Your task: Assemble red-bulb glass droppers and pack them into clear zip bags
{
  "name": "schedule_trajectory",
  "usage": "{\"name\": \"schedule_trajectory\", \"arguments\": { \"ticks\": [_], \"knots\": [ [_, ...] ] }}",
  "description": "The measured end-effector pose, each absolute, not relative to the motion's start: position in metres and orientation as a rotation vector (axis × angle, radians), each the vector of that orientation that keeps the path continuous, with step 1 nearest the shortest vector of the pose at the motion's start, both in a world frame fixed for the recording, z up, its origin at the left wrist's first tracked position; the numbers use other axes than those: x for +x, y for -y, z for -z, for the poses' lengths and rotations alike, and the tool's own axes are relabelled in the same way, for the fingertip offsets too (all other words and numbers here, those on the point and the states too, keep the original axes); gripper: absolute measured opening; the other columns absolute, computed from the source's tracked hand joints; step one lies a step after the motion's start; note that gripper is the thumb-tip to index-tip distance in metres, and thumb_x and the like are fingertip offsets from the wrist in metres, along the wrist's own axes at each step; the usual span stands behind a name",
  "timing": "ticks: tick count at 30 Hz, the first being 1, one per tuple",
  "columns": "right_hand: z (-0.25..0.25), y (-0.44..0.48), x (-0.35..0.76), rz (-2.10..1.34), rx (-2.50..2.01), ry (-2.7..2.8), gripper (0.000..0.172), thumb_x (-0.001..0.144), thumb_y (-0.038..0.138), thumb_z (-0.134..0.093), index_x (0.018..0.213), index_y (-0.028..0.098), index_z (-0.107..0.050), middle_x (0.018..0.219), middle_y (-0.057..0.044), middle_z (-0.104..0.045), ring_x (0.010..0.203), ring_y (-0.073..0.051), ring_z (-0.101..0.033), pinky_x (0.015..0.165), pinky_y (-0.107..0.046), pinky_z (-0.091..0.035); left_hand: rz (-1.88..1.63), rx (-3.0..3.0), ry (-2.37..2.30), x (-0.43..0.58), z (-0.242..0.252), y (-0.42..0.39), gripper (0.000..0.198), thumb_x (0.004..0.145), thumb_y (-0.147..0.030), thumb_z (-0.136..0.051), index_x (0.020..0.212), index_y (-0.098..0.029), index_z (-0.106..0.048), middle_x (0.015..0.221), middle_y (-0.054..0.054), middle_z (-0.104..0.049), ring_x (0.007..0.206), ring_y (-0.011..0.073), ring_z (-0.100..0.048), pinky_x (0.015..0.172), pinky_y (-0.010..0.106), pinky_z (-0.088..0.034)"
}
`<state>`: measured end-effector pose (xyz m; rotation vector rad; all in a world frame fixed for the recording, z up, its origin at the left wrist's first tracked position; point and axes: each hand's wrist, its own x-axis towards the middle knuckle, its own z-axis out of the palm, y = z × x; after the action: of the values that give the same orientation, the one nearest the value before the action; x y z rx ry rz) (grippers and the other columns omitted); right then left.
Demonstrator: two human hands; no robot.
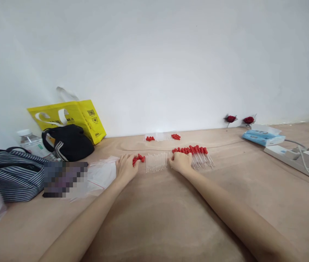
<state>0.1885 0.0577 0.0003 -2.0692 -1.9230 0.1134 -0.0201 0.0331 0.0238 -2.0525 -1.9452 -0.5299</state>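
Note:
My left hand rests at the edge of the clear plastic bags, fingers apart, its thumb against a small heap of red pieces. To the right of that heap lies a row of thin white sticks, side by side. At the row's right end is my right hand, closed, with its fingertips by the last sticks. What it pinches, if anything, is hidden. Just beyond this hand, sticks with red tips lie in a slanting row, partly covered by it.
Near the wall, a clear bag lies between two groups of red pieces. At left stand a yellow bag, a black pouch, a bottle and a striped bag. At right are artificial roses, a tissue pack and a power strip.

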Motion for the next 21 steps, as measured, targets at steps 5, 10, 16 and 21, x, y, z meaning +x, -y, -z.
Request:
{"name": "schedule_trajectory", "arguments": {
  "ticks": [5,10,16,21],
  "knots": [
    [-0.003,-0.065,0.186,-0.154,-2.143,1.922,0.03,0.076,0.035,-0.044,0.082,0.013,-0.064,0.084,-0.014,-0.065,0.08,-0.025,-0.06,0.079,-0.04,-0.024,0.468,-1.977,1.985,-0.015,-0.025,-0.067,0.031,0.076,-0.044,-0.047,0.069,-0.018,-0.063,0.088,0.01,-0.063,0.093,0.0291,-0.05,0.076,0.041,-0.034],
    [-0.003,-0.067,0.181,-0.166,-2.158,1.941,0.028,0.076,0.033,-0.044,0.082,0.013,-0.064,0.086,-0.015,-0.065,0.081,-0.026,-0.06,0.078,-0.04,-0.025,0.425,-1.94,1.963,-0.005,-0.015,-0.081,0.031,0.072,-0.039,-0.049,0.066,-0.014,-0.065,0.086,0.015,-0.061,0.092,0.0324,-0.049,0.076,0.043,-0.033],
    [-0.006,-0.063,0.172,-0.137,-2.108,2.001,0.023,0.077,0.02,-0.043,0.081,0.011,-0.065,0.085,-0.017,-0.065,0.081,-0.027,-0.06,0.079,-0.042,-0.026,0.446,-1.96,1.853,0.0,-0.022,-0.071,0.028,0.076,-0.027,-0.044,0.073,-0.009,-0.065,0.086,0.018,-0.06,0.091,0.0322,-0.049,0.077,0.044,-0.032],
    [-0.015,-0.041,0.2,-0.067,-1.91,2.112,0.025,0.082,0.022,-0.04,0.093,0.009,-0.057,0.095,-0.018,-0.061,0.092,-0.025,-0.055,0.077,-0.035,-0.032,0.606,-2.219,1.595,0.002,-0.025,-0.029,0.016,0.076,-0.027,-0.049,0.07,-0.016,-0.059,0.078,0.007,-0.059,0.084,0.0235,-0.052,0.076,0.035,-0.037]
  ]
}}
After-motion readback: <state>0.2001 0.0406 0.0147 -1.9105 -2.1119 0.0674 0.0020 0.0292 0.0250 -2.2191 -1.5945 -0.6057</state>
